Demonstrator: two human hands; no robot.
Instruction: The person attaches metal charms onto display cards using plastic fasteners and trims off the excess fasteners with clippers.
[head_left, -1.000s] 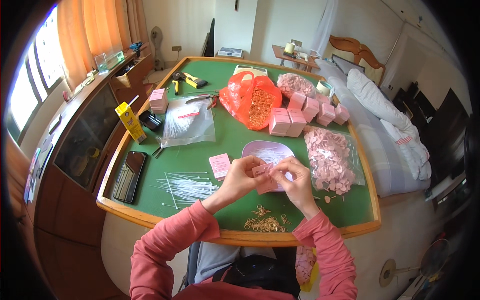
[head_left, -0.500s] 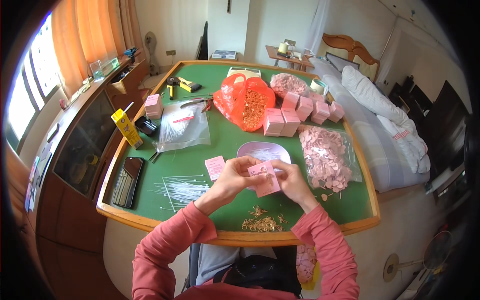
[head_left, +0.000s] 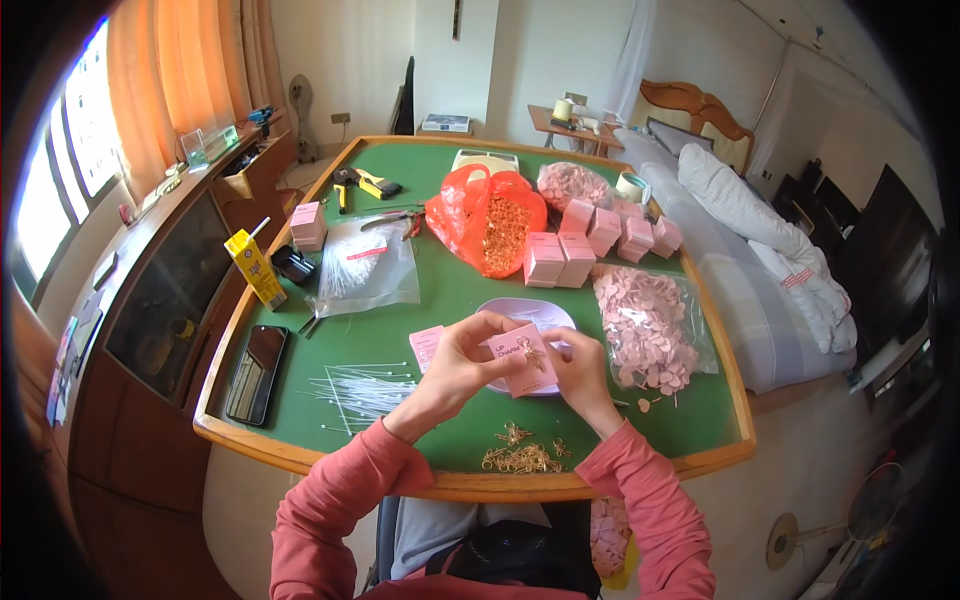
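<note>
In front of me, above the near part of the table, my left hand [head_left: 462, 358] pinches a small pink card [head_left: 520, 382] by its left side. A gold charm [head_left: 533, 354] lies against the card's face. My right hand [head_left: 583, 370] is at the card's right edge, fingers curled and pressed together; what they grip is hidden. Behind the hands stands a lilac bowl [head_left: 545, 312] holding white ties. Another pink card [head_left: 426, 345] lies behind my left hand. A pile of gold charms [head_left: 522, 459] is near the table's front edge, and loose white cable ties [head_left: 365, 392] are left of my left hand.
The green table [head_left: 300, 375] also carries a phone [head_left: 258, 375], a yellow drink carton [head_left: 255, 270], pliers [head_left: 377, 185], a bag of white ties [head_left: 367, 262], a red bag of gold pieces [head_left: 490, 222], stacked pink cards [head_left: 558, 260] and a bag of pink heart pieces [head_left: 655, 330].
The card has turned slightly between my hands and sits a little lower. My right fingers have shifted from behind the card toward its right edge. The view has tilted slightly.
</note>
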